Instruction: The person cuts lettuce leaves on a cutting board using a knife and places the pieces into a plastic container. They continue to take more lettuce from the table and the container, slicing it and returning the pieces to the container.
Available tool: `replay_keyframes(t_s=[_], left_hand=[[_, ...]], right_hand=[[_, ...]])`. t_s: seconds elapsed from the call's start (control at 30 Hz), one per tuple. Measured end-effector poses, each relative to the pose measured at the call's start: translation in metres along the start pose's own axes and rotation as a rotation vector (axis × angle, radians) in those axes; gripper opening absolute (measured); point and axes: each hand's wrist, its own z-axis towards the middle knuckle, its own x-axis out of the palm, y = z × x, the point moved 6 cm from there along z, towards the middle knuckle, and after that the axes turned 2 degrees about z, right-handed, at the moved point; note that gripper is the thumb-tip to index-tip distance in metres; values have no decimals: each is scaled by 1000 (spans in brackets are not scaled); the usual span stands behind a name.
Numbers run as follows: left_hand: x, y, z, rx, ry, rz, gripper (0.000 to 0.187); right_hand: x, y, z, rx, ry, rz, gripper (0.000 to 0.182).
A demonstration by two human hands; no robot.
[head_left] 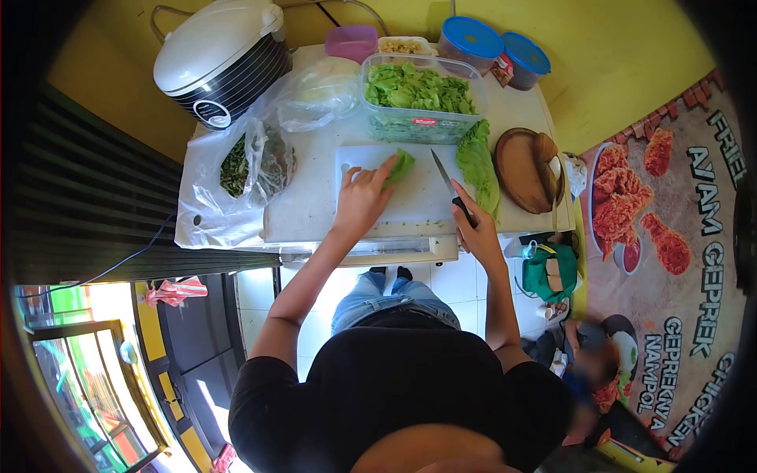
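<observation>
On a white cutting board (422, 201) lies a small piece of green lettuce (400, 167). The fingers of my left hand (365, 193) are closed around its left side. My right hand (476, 229) grips the black handle of a knife (446, 175), its blade pointing up and left over the board. Just right of the knife, a long lettuce leaf (476, 169) lies along the board's right edge. Behind the board stands a clear plastic container (422, 126) filled with cut lettuce (418, 85).
A rice cooker (225, 59) stands at the back left, near plastic bags (272, 162) holding greens. Blue-lidded tubs (471, 39) and a pink container (352, 43) line the wall. A wooden mortar (523, 169) sits at the right. A person (591, 363) is low at the right.
</observation>
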Motion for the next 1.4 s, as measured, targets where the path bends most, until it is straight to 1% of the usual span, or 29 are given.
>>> replay_keyframes(t_s=[0.07,0.1,0.17,0.2,0.27,0.4,0.47,0.57,0.6,0.63,0.67,0.7,0.77,0.9,0.97,1.0,1.03,1.1,1.13,1.2,1.27,1.3,1.33,1.37,1.4], left_hand=[[3,-12,-9,35,-3,-107,46],[4,-13,-13,43,0,-110,46],[7,-4,-23,-70,39,-219,45],[8,-3,-26,-67,43,-220,45],[10,-10,-32,54,96,-56,44],[9,-13,-32,30,139,-84,42],[9,-9,-31,85,120,-35,41],[3,-4,-29,106,101,-46,37],[0,-3,-29,105,100,-46,37],[-4,-1,-30,65,90,-93,34],[-8,2,-32,24,81,-141,32],[-9,3,-34,23,83,-142,32],[-13,6,-38,-1,56,-178,26],[-8,9,-40,-7,35,-179,27],[-5,5,-35,63,19,-92,29],[-4,6,-35,61,19,-92,29],[0,4,-34,95,50,-80,31],[2,-3,-34,130,78,-68,33],[2,-9,-34,119,73,-61,35],[2,-22,-33,105,68,-51,36],[9,-27,-31,-51,129,-134,38],[12,-32,-30,-50,131,-136,38],[14,-34,-29,-90,110,-179,37],[14,-33,-28,-128,89,-221,36],[11,-34,-27,-126,90,-221,36]], right_hand=[[-2,0,-2,3,-17,-16,47],[-2,0,-4,6,-25,-30,47],[-2,2,-7,25,-25,-31,47],[-1,2,-7,41,-17,-34,47],[4,3,-6,33,5,-21,47],[18,11,-4,-4,50,-36,47],[25,8,-1,-12,65,-41,47],[36,2,5,-59,92,-67,46],[39,6,5,-93,102,-84,46],[40,10,4,-94,102,-84,46],[41,11,2,-20,121,-70,47],[43,11,0,55,140,-57,48],[46,11,0,53,152,-79,48],[49,11,0,37,176,-129,48],[48,8,2,40,168,-124,48],[47,5,3,42,158,-121,47],[46,-2,5,44,160,-122,47],[40,-2,9,-70,96,-175,48],[38,0,9,-70,97,-176,48],[33,7,6,3,62,-174,48],[34,10,5,13,65,-147,47],[34,10,4,23,64,-123,47],[34,11,3,24,62,-122,47],[36,11,1,28,64,-76,47],[38,11,0,32,66,-30,47]])
